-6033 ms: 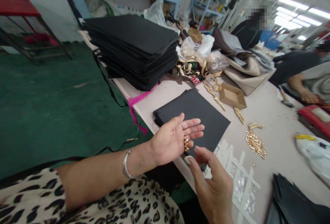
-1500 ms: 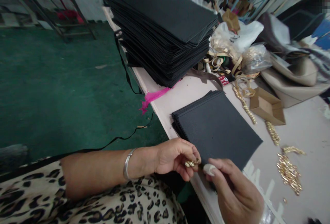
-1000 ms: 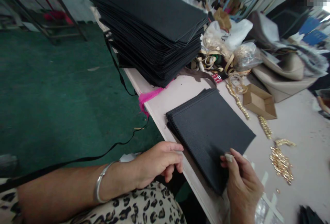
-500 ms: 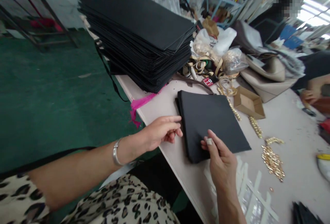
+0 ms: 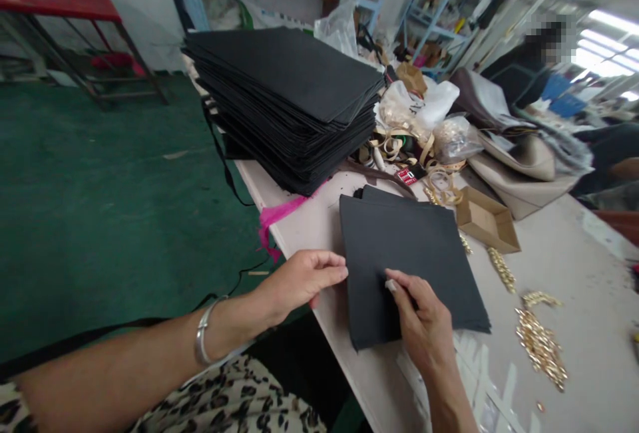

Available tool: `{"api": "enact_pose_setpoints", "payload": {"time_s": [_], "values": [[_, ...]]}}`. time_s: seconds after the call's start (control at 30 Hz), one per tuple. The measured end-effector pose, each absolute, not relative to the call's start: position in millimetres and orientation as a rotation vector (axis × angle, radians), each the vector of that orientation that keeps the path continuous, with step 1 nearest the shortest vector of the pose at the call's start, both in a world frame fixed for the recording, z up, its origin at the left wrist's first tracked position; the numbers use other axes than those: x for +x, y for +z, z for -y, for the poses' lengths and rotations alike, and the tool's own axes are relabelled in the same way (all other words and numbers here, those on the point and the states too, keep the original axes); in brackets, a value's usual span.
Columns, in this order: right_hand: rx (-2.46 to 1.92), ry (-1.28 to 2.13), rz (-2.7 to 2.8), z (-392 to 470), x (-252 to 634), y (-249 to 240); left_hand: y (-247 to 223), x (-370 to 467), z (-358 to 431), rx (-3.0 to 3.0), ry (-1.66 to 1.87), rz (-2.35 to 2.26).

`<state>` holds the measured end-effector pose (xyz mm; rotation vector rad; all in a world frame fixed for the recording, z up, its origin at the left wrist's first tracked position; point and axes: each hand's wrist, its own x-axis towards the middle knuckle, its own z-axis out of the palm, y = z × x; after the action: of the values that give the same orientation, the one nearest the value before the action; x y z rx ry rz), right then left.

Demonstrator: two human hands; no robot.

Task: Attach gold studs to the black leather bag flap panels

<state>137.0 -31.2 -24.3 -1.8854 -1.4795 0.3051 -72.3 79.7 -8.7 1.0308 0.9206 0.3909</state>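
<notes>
A black flat panel (image 5: 399,233) lies on top of a few similar dark pieces on the table, whose corners stick out behind it. At its left edge is my left hand (image 5: 304,283), thumb and forefinger closed together on the panel's edge. My right hand (image 5: 424,320) is over the panel's near half, with thumb and fingers pinched together. A whitish patch shows at the right thumb tip; whether anything small is between those fingers cannot be made out. Beyond the panel stands a tall stack of black panels (image 5: 284,74).
Right of the panel are a small cardboard box (image 5: 486,217), gold chain pieces (image 5: 542,346) and white strips (image 5: 486,380). Bags and straps (image 5: 399,144) clutter the far side, beside a beige bag (image 5: 519,173). A pink strip (image 5: 279,212) hangs over the table's left edge. Another person sits far right.
The view has tilted up slightly. The top panel has shifted, so pieces beneath show behind it. My left hand's fingers have closed at its edge; my right hand stays over it, pinched.
</notes>
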Motion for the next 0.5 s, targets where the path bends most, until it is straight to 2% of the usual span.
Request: {"api": "enact_pose_setpoints", "payload": {"time_s": [0.17, 0.5], "values": [[-1.798, 0.516, 1.394, 45.8, 131.1, -17.6, -5.6, -66.8, -75.0, 1.13, 0.373, -0.836], [-1.673, 0.98, 0.665, 13.8, 156.0, -6.5, 1.0, -15.1, -103.9, 0.994, 0.286, -0.809]]}}
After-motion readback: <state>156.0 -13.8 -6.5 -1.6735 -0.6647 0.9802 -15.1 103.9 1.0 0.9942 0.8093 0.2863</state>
